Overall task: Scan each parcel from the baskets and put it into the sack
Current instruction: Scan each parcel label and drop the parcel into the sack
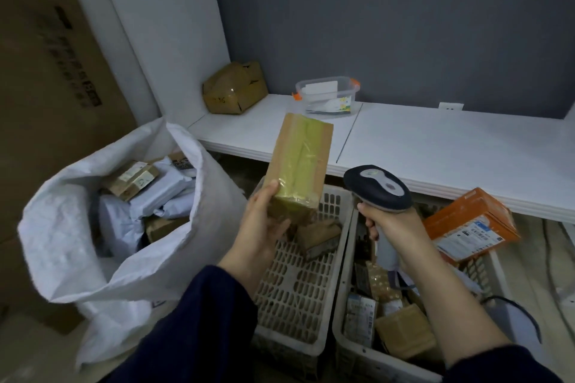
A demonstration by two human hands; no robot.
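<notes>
Centrally, parcel (297, 165), scanner (378, 188), baskets (298, 289) below, sack (62, 227) beside.

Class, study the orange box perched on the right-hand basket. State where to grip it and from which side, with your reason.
Take the orange box across its short width, a grip on the two long side faces, coming from above. It lies tilted on the right basket, labelled face up, and those sides look unobstructed.
</notes>
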